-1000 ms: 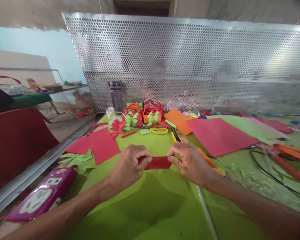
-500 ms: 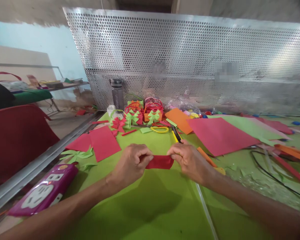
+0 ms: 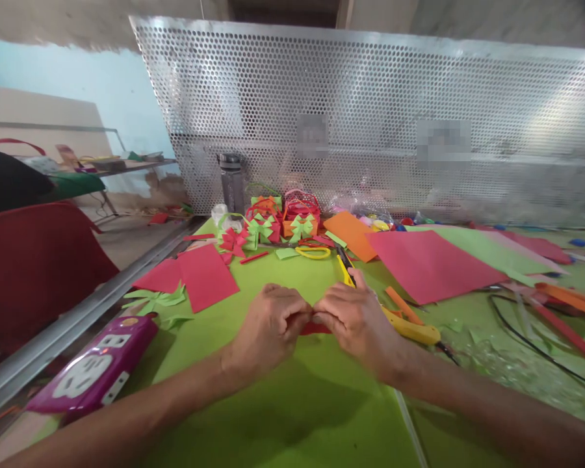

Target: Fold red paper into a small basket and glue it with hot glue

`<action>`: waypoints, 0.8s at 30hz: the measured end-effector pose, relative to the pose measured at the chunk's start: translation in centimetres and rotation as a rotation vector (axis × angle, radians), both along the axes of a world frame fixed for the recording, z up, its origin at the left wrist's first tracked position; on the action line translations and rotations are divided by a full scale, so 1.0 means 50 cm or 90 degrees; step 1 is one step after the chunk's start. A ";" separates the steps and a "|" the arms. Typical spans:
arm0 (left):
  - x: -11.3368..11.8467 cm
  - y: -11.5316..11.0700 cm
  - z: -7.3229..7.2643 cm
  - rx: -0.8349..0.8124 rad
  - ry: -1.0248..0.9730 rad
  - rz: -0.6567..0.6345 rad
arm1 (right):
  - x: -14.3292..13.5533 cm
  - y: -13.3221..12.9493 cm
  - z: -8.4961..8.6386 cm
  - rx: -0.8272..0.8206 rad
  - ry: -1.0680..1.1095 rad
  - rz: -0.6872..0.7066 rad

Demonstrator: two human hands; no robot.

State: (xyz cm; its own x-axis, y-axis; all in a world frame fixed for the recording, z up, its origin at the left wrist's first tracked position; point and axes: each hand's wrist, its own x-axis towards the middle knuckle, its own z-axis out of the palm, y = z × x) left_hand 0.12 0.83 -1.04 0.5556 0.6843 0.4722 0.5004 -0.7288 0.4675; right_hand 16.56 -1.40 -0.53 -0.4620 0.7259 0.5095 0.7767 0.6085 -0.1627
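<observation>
Both hands meet over the green table top (image 3: 292,403), fingertips nearly touching. My left hand (image 3: 275,322) pinches the left part of a small folded red paper piece (image 3: 316,327). Its right part is gripped by my right hand (image 3: 353,318). Fingers cover most of the paper; only its lower edge shows between them. Beyond my right hand lies a black and yellow cutter (image 3: 344,263). A yellow glue gun (image 3: 416,329) rests to the right, partly behind that hand. Yellow-handled scissors (image 3: 312,252) lie farther back.
Small paper baskets with bows (image 3: 299,224) and a grey bottle (image 3: 232,185) stand at the back. Red sheets (image 3: 207,276) and a purple power strip (image 3: 95,364) lie left. A large red sheet (image 3: 433,263) and black cable (image 3: 526,338) lie right.
My two hands have come closer together, covering more of the red paper. More of the yellow glue gun shows beside my right hand. The view has shifted slightly.
</observation>
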 end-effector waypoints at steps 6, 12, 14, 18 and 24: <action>-0.007 -0.005 0.017 -0.124 -0.079 0.055 | 0.010 0.004 0.004 0.034 0.032 -0.013; -0.006 -0.010 0.015 -0.124 -0.124 0.028 | 0.009 -0.001 0.003 0.015 0.016 0.025; -0.005 -0.012 0.013 -0.122 -0.121 0.015 | 0.008 -0.005 0.005 0.009 0.010 0.033; -0.005 -0.014 0.011 -0.122 -0.153 -0.009 | 0.010 -0.010 0.012 0.017 0.024 0.038; -0.006 -0.012 0.018 -0.058 -0.180 -0.001 | 0.025 -0.010 0.013 0.016 0.037 0.007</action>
